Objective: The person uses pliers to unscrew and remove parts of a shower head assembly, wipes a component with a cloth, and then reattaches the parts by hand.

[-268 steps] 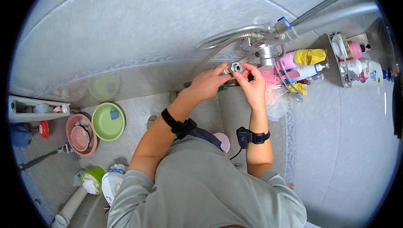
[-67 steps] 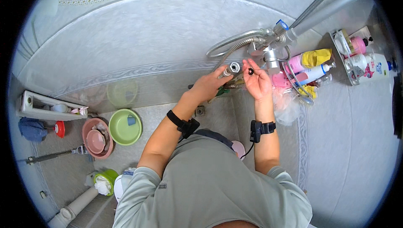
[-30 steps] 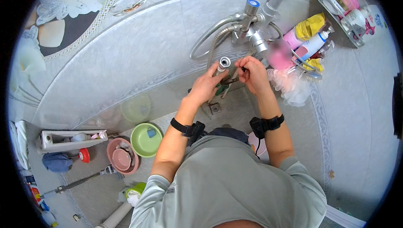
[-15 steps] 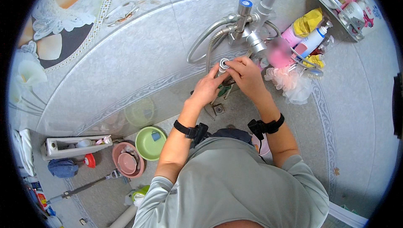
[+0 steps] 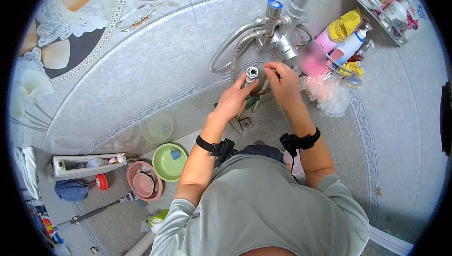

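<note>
My left hand (image 5: 231,100) is closed around a round chrome pipe fitting (image 5: 252,73), with its dark open end facing up. Just to the right of it, apart from the fitting, my right hand (image 5: 286,86) has thumb and forefinger pinched together. Whatever may be between those fingertips is too small to make out. Above both hands a chrome mixer valve (image 5: 285,34) with a blue-capped handle (image 5: 274,8) is fixed at the wall. A ribbed metal hose (image 5: 237,51) loops from it down behind my left hand.
Pump bottles (image 5: 351,44) and a pale pink bath puff (image 5: 322,89) crowd the right, below a corner shelf (image 5: 376,13). Low on the left are a green basin (image 5: 162,169), a pink basin (image 5: 132,180) and a white rack (image 5: 59,167). A floor drain (image 5: 245,123) lies below my hands.
My right hand has come off the fitting and moved a little right, its fingertips still pinched. The fitting's open end now shows, and my left hand keeps its hold.
</note>
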A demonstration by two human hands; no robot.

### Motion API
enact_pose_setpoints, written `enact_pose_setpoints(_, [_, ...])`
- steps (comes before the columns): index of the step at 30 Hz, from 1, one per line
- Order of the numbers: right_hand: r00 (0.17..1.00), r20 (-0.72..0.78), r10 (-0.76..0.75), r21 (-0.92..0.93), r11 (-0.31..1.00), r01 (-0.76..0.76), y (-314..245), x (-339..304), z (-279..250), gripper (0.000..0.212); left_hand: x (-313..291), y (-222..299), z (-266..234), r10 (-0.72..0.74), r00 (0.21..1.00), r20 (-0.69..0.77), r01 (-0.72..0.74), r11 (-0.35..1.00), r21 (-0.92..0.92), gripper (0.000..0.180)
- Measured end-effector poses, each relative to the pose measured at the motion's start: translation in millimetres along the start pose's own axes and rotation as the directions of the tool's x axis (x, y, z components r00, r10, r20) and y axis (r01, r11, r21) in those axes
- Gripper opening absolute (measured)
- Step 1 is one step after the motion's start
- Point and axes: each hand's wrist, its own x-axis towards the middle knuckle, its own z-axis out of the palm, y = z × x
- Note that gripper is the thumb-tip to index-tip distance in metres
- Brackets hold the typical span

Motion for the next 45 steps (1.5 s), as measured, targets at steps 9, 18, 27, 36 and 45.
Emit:
enact_pose_setpoints(9, [0.939, 0.066, 0.339, 0.444, 0.833, -0.331, 37, -10, 11, 0.022, 4, 3, -3, 0.017, 1.000, 0.003, -0.017, 1.000, -0.022, 0.067])
enact_pose_setpoints(18, [0.799, 0.301, 0.520, 0.715, 0.431, -0.550, 35, -13, -1, 0.018, 20, 1, -4, 0.051, 0.998, 0.026, -0.051, 0.999, -0.003, 0.066])
enact_pose_setpoints(27, [0.693, 0.394, 0.603, 0.805, 0.138, -0.577, 46, -19, -12, 0.015, 24, 8, -2, 0.060, 0.997, 0.046, -0.061, 0.998, 0.029, 0.066])
enact_pose_setpoints(36, [0.821, 0.239, 0.518, 0.842, 0.311, -0.441, 21, -9, -15, 0.011, 18, 13, 4, 0.103, 0.994, 0.031, -0.104, 0.993, 0.057, 0.064])
enact_pose_setpoints(45, [0.953, -0.008, 0.302, 0.668, 0.711, -0.219, 20, -8, 6, 0.017, 17, 18, 8, 0.096, 0.994, 0.041, -0.098, 0.994, 0.049, 0.062])
